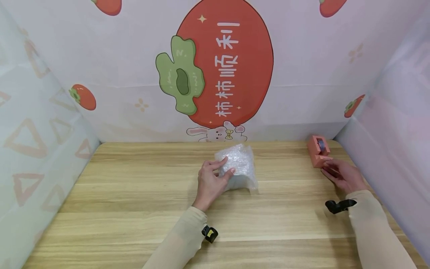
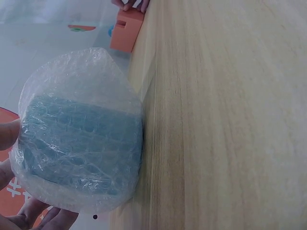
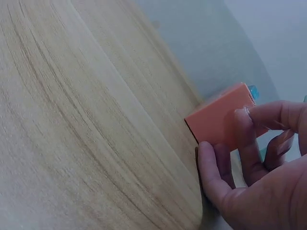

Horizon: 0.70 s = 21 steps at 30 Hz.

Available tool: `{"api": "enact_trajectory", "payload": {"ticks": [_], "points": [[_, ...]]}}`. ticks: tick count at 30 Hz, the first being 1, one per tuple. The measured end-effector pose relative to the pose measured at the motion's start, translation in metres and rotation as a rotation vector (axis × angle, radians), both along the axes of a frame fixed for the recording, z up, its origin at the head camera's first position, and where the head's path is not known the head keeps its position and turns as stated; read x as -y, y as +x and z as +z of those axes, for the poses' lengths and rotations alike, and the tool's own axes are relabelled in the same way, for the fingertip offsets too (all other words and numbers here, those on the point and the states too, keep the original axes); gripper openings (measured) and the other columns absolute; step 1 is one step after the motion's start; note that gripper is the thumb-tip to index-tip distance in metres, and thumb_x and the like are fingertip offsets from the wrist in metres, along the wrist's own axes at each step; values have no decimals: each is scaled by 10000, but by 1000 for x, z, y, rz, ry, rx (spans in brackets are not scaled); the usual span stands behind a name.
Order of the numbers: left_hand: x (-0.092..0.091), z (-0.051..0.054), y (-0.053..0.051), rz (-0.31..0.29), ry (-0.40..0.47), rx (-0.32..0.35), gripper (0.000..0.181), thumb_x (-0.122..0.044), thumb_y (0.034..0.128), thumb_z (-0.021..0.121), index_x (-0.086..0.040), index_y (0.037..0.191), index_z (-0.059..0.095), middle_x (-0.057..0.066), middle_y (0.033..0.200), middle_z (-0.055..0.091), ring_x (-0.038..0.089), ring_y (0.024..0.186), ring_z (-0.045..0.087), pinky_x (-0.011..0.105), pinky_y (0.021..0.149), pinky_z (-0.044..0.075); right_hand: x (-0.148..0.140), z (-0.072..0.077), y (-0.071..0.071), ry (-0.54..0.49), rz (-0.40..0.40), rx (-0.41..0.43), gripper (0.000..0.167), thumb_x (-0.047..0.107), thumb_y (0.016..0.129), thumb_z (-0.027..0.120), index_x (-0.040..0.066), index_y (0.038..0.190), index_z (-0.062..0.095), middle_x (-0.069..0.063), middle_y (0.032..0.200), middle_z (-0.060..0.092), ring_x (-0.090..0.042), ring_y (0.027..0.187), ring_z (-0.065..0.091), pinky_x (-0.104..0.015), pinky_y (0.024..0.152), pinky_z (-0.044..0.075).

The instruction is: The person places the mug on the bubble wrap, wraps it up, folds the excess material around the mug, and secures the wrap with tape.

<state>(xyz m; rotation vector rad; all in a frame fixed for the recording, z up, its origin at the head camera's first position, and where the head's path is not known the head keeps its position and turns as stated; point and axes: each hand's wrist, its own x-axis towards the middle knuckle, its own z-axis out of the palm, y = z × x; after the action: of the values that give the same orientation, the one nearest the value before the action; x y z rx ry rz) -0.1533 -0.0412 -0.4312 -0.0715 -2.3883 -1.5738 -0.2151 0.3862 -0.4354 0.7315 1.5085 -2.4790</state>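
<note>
A light-blue block-like object in clear bubble wrap (image 1: 239, 162) stands on the wooden table near the middle. From its left side my left hand (image 1: 212, 181) holds the wrap, thumb and fingers spread around it. The left wrist view shows the bubble-wrapped object (image 2: 81, 148) close up, loose film bulging past its edge. At the far right, my right hand (image 1: 346, 176) is at the front end of an orange tape dispenser (image 1: 315, 151). In the right wrist view, thumb and forefinger pinch together beside the dispenser (image 3: 216, 120), with a glint of clear tape between them; other fingers touch its end.
The wooden table (image 1: 134, 209) is walled at the back and sides by white printed sheets (image 1: 134, 67). The dispenser stands close to the back right corner. Black wrist cameras (image 1: 340, 206) sit on both sleeves.
</note>
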Motion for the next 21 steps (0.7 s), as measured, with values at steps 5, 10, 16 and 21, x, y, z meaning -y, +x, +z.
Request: {"api": "enact_trajectory", "payload": {"ticks": [5,10,16,21], "points": [[0,0,0,0,6,6,443,-239,849,834,-134,1262,717,135,1112,599,272,1037,613,409,847,580,5,-5,-1,103,-58,0,301,-97,919,599,58,705,741,-45,700,696,-141,682,715,-302,703,606],[1,-1,0,3,16,17,442,-235,846,836,-136,1260,718,129,1111,604,269,1046,604,404,847,578,1,-6,6,85,9,-63,232,-73,945,610,60,804,740,-50,809,696,-154,795,715,-339,790,599],[1,0,0,2,11,16,444,-235,842,841,-143,1258,719,123,1108,603,257,1026,611,390,831,579,8,-6,17,390,120,-178,194,0,963,613,23,772,639,17,880,664,-124,796,711,-316,764,601],[1,1,0,-1,10,5,443,-233,842,841,-130,1256,719,133,1104,606,259,1030,603,393,831,577,21,-2,21,763,183,-268,243,64,964,596,12,747,499,69,939,589,-47,791,686,-285,727,602]]}}
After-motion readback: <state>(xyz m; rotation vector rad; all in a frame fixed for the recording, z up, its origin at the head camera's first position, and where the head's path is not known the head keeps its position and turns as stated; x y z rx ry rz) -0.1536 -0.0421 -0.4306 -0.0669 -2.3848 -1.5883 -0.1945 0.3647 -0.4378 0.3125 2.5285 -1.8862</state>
